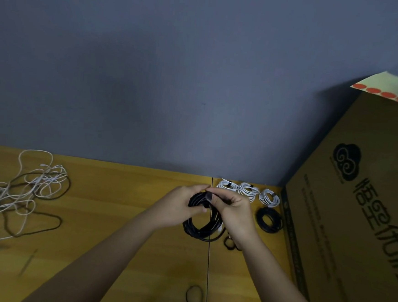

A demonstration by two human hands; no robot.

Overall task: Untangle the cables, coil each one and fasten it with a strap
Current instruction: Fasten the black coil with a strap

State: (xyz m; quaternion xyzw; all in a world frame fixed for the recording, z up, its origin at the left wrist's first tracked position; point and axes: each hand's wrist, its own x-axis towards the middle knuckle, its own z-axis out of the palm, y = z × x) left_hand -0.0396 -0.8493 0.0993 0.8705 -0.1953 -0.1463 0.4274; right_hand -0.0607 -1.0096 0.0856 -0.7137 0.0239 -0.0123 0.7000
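Both hands are working the black cable coil (201, 225) over the bench (116, 216) seam: left hand (179, 206) is gripping its top, right hand (233, 213) is pinching there too, possibly on a strap, can't tell. Three strapped white coils (248, 191) and one black coil (270, 220) are sitting beside the cardboard box (354, 222); box contents are not showing. Tangled cables (20, 196) are lying far left. A loose black loop (194, 297) is lying near the front edge.
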